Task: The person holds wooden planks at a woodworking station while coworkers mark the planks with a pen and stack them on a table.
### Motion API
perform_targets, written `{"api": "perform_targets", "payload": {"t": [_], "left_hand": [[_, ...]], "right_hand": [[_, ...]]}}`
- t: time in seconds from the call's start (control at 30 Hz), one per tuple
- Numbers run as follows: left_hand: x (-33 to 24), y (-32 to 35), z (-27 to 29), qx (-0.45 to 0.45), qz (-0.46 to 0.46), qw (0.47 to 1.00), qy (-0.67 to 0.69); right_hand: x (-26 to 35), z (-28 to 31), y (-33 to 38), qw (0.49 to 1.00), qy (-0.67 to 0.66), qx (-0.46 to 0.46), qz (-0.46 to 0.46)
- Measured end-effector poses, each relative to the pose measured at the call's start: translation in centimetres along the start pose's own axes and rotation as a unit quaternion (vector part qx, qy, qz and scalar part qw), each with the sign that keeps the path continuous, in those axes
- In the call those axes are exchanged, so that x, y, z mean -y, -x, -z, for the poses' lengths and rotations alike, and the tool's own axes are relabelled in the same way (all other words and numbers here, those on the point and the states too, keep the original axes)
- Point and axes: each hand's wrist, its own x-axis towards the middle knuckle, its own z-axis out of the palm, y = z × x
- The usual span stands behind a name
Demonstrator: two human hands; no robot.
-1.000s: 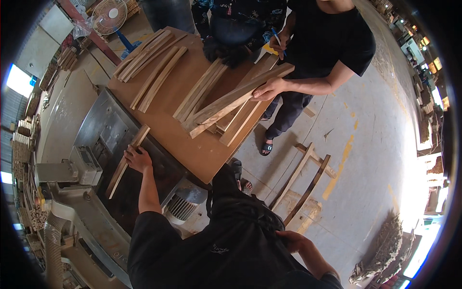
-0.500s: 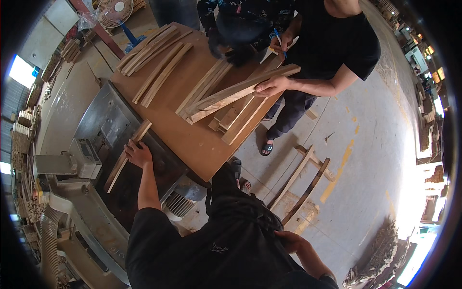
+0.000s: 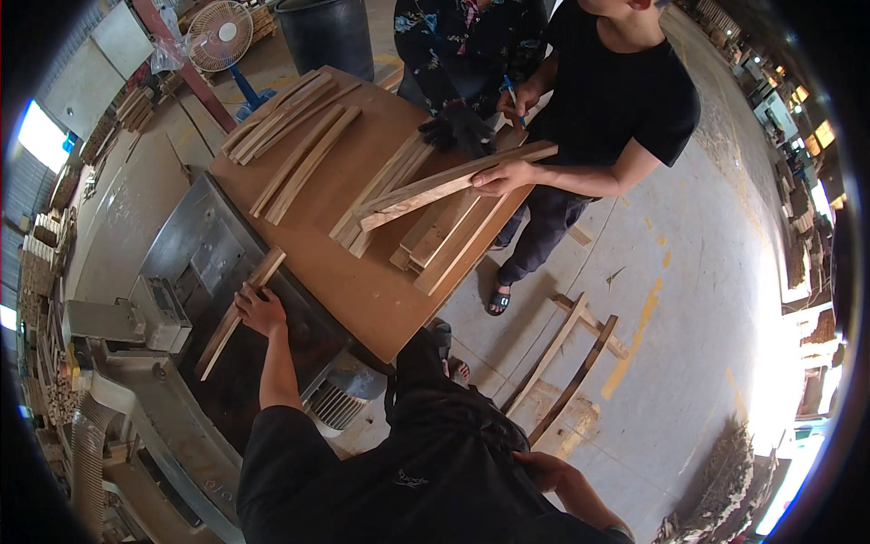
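On the dark metal table (image 3: 237, 399) of a machine at the left, my left hand (image 3: 261, 309) grips a slightly curved wooden slat (image 3: 217, 342) from above, thumb and fingers round its edges. The slat lies at a slant, its far end close to the brown board tabletop (image 3: 313, 263). My right hand (image 3: 546, 471) rests against my waist at the lower right, fingers laid along the dark clothing and partly hidden. It holds nothing that I can see.
Across the tabletop, a co-worker in black holds a wooden beam (image 3: 426, 195) and a blue pen (image 3: 510, 89). Another person's gloved hands (image 3: 460, 129) are beside them. Several curved slats (image 3: 313, 163) lie there. A wooden frame (image 3: 566, 354) is on the floor at right; a fan (image 3: 220, 36) stands behind.
My view has tilted slightly, so the scene sits lower. The co-worker's beam has shifted a little relative to the pieces under it. My hands keep their places.
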Motion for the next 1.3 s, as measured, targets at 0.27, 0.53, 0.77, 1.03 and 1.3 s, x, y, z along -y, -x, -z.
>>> {"api": "perform_targets", "payload": {"t": [0.27,0.53,0.77,1.03,1.3], "left_hand": [[-0.2,-0.1,0.2,0.004,0.001,1.000,-0.003],[-0.4,-0.1,0.3,-0.006,0.002,1.000,0.016],[-0.3,-0.1,0.4,0.026,0.022,0.999,0.024],[-0.3,-0.1,0.6,0.019,0.017,0.999,0.032],[-0.4,-0.2,0.7,0.019,0.012,0.999,0.028]], "right_hand": [[-0.2,-0.2,-0.1,1.000,-0.006,0.027,-0.008],[0.6,2.0,-0.5,0.999,-0.016,0.017,-0.022],[0.8,2.8,-0.4,0.999,0.023,-0.041,0.015],[0.7,1.7,-0.2,1.000,-0.012,-0.019,-0.010],[0.8,2.4,-0.4,1.000,-0.006,-0.025,0.000]]}}
